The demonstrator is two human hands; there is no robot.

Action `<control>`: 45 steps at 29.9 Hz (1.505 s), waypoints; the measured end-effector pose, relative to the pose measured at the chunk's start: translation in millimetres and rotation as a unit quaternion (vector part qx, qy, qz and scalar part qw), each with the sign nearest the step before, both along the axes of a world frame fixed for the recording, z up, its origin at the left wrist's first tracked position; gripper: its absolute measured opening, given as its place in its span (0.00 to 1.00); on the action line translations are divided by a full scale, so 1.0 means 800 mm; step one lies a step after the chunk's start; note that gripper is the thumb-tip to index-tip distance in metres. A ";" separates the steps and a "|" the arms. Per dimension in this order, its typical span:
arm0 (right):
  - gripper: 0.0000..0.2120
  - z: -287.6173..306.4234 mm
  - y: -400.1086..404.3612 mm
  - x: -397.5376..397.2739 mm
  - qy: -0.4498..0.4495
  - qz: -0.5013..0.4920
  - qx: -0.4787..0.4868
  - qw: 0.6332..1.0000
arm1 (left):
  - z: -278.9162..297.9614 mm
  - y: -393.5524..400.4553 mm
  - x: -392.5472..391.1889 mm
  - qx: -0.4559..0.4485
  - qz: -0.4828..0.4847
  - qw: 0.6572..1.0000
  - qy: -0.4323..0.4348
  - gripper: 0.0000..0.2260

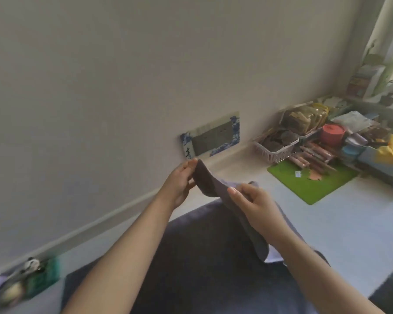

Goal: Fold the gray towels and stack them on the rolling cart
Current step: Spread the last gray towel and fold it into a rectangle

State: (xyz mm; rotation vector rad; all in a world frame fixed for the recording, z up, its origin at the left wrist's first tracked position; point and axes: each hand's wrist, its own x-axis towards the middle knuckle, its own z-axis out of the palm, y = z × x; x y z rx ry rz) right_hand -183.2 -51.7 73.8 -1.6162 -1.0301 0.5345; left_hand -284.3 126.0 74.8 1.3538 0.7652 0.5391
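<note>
Pinching opposite edges of a gray towel (216, 184), left hand (179, 180) and right hand (254, 207) lift it (fingers curled) above the table (349, 223).

I see bare white tabletop (340, 223) in front of the flat green mat (311, 177), free for a hand. Behind this mat, a white plastic basket (275, 150) and crowded containers block the way.

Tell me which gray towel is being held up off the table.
The smaller gray towel, pinched between the left hand and right hand. The larger dark towel lies flat beneath the arms.
</note>
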 end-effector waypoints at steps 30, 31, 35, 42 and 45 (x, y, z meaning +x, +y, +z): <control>0.20 -0.212 0.027 -0.545 -0.099 0.378 -0.361 0.847 | -0.252 -0.149 -0.604 -0.109 0.314 0.888 0.319 0.14; 0.18 -0.212 0.029 -0.537 -0.115 0.355 -0.350 0.859 | -0.254 -0.155 -0.604 -0.104 0.307 0.881 0.345 0.14; 0.14 -0.217 0.014 -0.511 -0.157 0.332 -0.358 0.858 | -0.250 -0.202 -0.612 -0.131 0.239 0.884 0.380 0.20; 0.09 -0.216 -0.026 -0.491 -0.044 0.298 -0.427 0.853 | -0.284 -0.229 -0.619 -0.220 0.324 0.874 0.289 0.26; 0.07 -0.217 -0.040 -0.482 0.011 0.235 -0.448 0.863 | -0.258 -0.238 -0.612 -0.248 0.344 0.873 0.240 0.19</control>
